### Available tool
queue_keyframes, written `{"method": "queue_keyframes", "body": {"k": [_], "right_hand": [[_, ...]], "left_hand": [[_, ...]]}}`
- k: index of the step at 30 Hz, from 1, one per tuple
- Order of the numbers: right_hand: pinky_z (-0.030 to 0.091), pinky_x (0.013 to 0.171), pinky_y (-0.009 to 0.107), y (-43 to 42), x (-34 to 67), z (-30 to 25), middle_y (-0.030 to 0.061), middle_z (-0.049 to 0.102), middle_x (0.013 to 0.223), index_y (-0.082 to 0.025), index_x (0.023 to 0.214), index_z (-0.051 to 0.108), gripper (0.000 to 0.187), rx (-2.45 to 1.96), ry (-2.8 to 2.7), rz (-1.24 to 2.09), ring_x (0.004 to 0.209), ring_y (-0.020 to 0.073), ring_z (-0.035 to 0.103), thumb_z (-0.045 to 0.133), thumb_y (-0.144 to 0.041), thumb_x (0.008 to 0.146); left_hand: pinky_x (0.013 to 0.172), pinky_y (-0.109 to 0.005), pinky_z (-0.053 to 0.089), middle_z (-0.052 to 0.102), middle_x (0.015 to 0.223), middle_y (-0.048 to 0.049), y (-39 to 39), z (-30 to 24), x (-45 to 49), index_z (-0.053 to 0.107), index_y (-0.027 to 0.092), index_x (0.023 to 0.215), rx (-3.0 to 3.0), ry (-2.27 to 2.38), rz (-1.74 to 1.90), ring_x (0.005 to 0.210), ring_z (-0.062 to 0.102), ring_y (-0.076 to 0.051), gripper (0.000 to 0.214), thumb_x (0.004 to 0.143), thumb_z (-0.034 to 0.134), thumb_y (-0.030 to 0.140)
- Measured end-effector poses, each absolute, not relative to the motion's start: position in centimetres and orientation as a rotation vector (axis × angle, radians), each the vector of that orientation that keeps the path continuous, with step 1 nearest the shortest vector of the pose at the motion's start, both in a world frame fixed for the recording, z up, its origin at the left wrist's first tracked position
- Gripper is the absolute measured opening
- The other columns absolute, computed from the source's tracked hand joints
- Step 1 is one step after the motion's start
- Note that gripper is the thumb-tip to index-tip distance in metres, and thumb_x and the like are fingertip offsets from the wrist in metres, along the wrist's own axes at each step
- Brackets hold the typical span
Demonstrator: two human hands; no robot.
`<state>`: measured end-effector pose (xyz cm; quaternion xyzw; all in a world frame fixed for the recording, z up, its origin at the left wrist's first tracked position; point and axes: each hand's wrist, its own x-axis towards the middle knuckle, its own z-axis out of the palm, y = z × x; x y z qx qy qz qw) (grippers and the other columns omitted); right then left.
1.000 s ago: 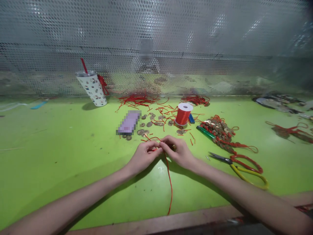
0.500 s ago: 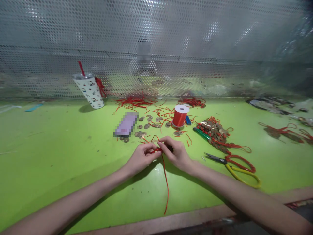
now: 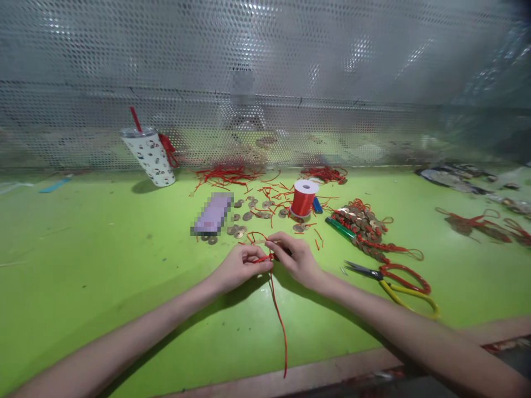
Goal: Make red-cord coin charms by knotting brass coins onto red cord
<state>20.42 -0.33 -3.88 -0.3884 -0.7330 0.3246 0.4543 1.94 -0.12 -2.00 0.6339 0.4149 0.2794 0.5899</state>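
Observation:
A red cord runs between my two hands at the middle of the green table, its loose tail hanging down toward the front edge. My left hand pinches a knotted part of it between thumb and fingers. The fingertips of my right hand are closed on the cord just above the knot, where a thin loop bends off to the left. Beyond my fingers lie several round brass coins with holes. Whether a coin sits inside my grip is hidden.
Scissors lie right of my right hand, near a green lighter and a pile of strung coins. Behind stand a red thread spool, a phone and a tumbler. A perforated metal screen closes the back.
My right fingertips have drawn slightly apart from my left, so the knot shows between them. The cord's tail has shifted a little. The whole view has moved slightly.

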Motion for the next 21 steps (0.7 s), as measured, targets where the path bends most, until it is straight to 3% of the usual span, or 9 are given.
{"method": "queue_keyframes", "body": {"k": [11,21], "right_hand": [[0.030,0.052,0.025,0.3,20.9,-3.3,-0.0057,0.047,0.063,-0.020,0.094,0.058,0.028,-0.970,-1.722,1.079,0.053,0.0110,0.039,0.054,-0.047,0.101],[0.036,0.059,0.027,0.3,21.1,-3.4,-0.0030,0.053,0.074,-0.020,0.100,0.060,0.028,-0.935,-1.650,1.248,0.065,0.0131,0.048,0.059,-0.048,0.099]], "left_hand": [[0.052,-0.025,0.028,0.055,0.064,0.0008,-1.0,-2.3,2.2,0.068,0.015,0.077,1.481,0.998,0.833,0.057,0.041,-0.010,0.032,0.083,0.069,0.046],[0.059,-0.027,0.034,0.064,0.071,-0.0026,-1.3,-1.9,2.0,0.074,0.015,0.079,1.420,1.049,0.947,0.065,0.049,-0.014,0.026,0.083,0.070,0.041]]}}
